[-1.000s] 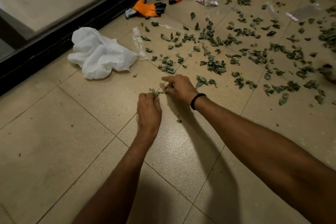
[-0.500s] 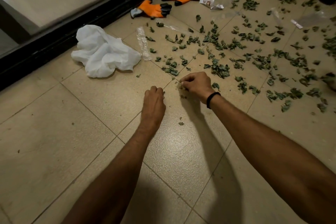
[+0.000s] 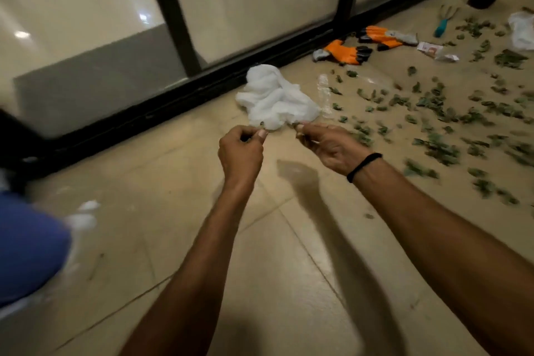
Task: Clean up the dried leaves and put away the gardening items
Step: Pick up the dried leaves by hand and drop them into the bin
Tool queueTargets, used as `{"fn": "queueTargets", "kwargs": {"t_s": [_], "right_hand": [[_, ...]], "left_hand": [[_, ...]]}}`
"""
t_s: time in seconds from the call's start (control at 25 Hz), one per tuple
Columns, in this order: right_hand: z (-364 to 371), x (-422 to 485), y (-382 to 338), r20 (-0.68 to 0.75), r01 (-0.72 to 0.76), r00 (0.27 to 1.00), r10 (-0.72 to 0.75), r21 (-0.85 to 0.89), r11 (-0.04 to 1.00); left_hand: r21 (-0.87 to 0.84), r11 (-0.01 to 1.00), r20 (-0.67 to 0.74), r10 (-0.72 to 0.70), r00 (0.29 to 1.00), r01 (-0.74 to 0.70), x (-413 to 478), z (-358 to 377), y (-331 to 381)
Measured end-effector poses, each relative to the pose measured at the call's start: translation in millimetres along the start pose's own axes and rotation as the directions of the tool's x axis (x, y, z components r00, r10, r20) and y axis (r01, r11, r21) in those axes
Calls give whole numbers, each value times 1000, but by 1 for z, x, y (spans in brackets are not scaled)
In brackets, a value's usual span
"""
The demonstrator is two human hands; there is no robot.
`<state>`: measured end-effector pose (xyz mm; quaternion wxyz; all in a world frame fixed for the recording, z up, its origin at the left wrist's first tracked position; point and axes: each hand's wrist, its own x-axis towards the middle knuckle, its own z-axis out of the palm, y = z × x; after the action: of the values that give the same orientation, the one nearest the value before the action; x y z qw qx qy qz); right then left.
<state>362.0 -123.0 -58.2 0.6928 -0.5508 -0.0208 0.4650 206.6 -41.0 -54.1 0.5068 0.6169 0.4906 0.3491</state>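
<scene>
**Both hands curled, just short of the white cloth**

The right hand hangs just on the near side of the cloth, below its right edge. The palm is turned inward, and the curled fingers pinch leaf scraps at their tips. A black band circles its wrist. The left hand sits below the cloth's left edge with its back to the camera. It is closed in a loose fist, the thumb pressed to the forefinger over a dark scrap. The hands are apart. Both bare forearms reach in from the near side and converge toward the cloth.
</scene>
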Motion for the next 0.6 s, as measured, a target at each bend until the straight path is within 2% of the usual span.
{"fn": "queueTargets", "kwargs": {"t_s": [0.08, 0.16, 0.24, 0.28, 0.36, 0.4, 0.44, 0.52, 0.56, 0.6], "right_hand": [[81, -10, 1, 236, 1, 972, 2, -13, 1000], [173, -29, 9, 425, -7, 905, 17, -26, 1000], [269, -64, 26, 581, -7, 813, 28, -38, 999], [316, -88, 40, 655, 22, 755, 27, -67, 998], [393, -129, 73, 746, 141, 666, 12, -141, 980], [426, -145, 94, 769, 236, 640, -3, -192, 953], [451, -157, 116, 786, 375, 618, -32, -259, 890], [484, -171, 155, 828, 660, 560, -42, -415, 626], [491, -175, 168, 842, 735, 540, -5, -469, 489], [495, -177, 178, 838, 733, 544, 50, -503, 458]], "left_hand": [[-58, 997, -161, 38, 986, -48, 14, -74, 23], [-53, 992, -346, 92, 934, -118, 23, -158, 43], [2, 984, -530, 153, 834, -179, 25, -245, 57], [62, 979, -628, 190, 755, -194, 22, -292, 62], [191, 976, -763, 214, 610, -103, 17, -372, 61], [229, 973, -794, 196, 575, -16, 14, -407, 55], [272, 956, -795, 161, 586, 106, 12, -436, 47], [338, 885, -739, 38, 672, 321, 5, -473, 37], [329, 868, -698, -42, 715, 373, 3, -481, 34], [304, 865, -650, -119, 751, 400, 2, -486, 35]]}}
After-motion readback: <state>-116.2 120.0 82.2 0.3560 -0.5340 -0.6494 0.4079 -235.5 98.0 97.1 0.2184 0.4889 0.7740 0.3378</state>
